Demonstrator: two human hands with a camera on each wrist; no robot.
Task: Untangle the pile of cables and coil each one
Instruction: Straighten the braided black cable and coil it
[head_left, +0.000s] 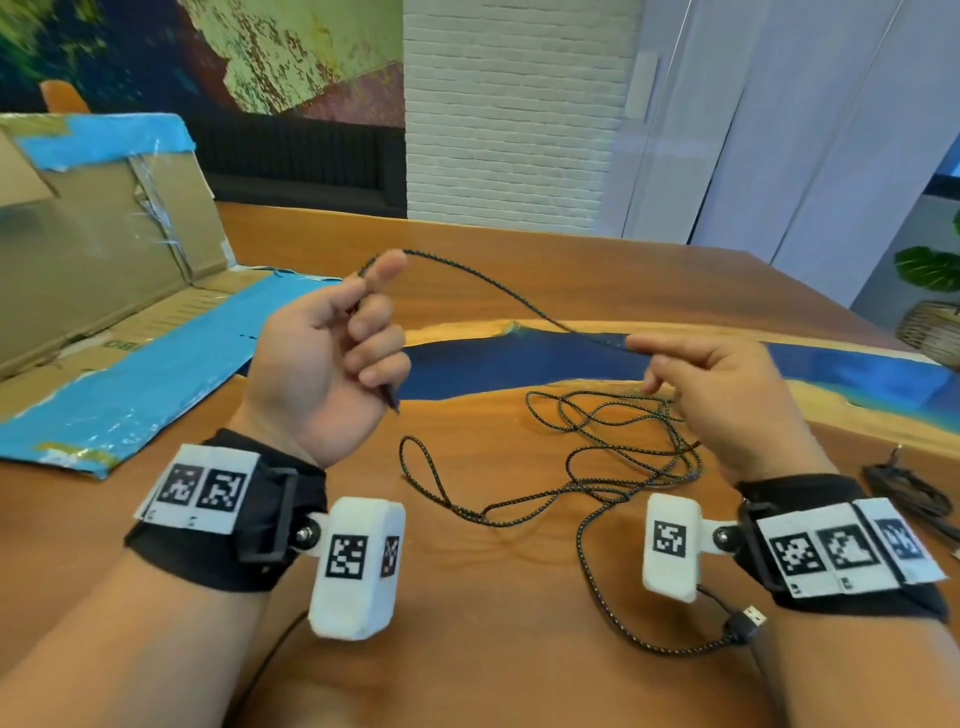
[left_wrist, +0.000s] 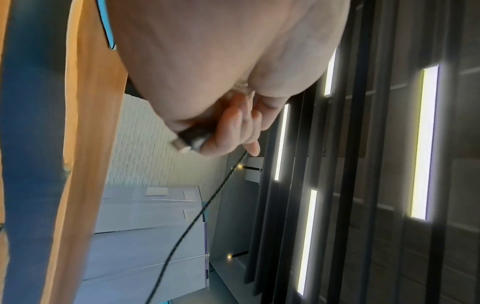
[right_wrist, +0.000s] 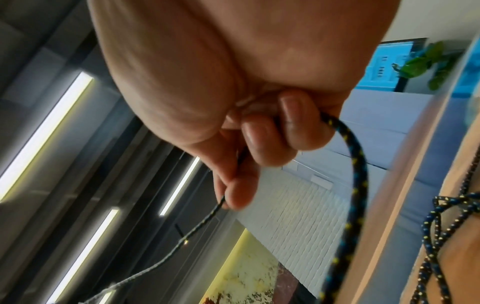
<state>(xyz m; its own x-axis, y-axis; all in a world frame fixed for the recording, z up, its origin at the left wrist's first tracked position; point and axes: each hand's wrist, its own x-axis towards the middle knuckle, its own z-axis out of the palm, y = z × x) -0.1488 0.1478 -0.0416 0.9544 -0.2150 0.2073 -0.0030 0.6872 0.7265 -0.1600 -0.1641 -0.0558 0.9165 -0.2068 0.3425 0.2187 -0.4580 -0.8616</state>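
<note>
My left hand (head_left: 324, 358) is up at centre-left of the head view, palm toward me, fingers curled w/ the braided cable (head_left: 587, 457) pinched btwn thumb and index at the top; the cable's plug end (left_wrist: 191, 142) pokes out below my curled fingers, seen clearly in the left wrist view as a dark connector w/ a metal tip. From that pinch the cable arcs over to the right, where my right hand (head_left: 722, 395) sits at centre-right, index and thumb closed on the strand, other fingers curled loosely round it. In the right wrist view the cable comes out past my fingertips (right_wrist: 291, 131) and bends down along the right side of the frame, black w/ blue and yellow flecks. The rest lies on the wooden table (head_left: 493, 613) below and btwn my hands, a loose tangle of loops at centre-right, one long narrow loop reaching toward the centre, and a single run trailing down to the USB plug (head_left: 750, 621) at lower right, just beside my right wrist. At the far right edge there's a second dark cable (head_left: 909, 493), prob already bundled, but it's blurred and half cut off so I can't say for sure. A flattened cardboard box w/ blue tape (head_left: 119, 332) lies at the left side of the frame, well apart from the cable. A blue resin strip (head_left: 519, 361) runs across the tabletop behind my hands.
</note>
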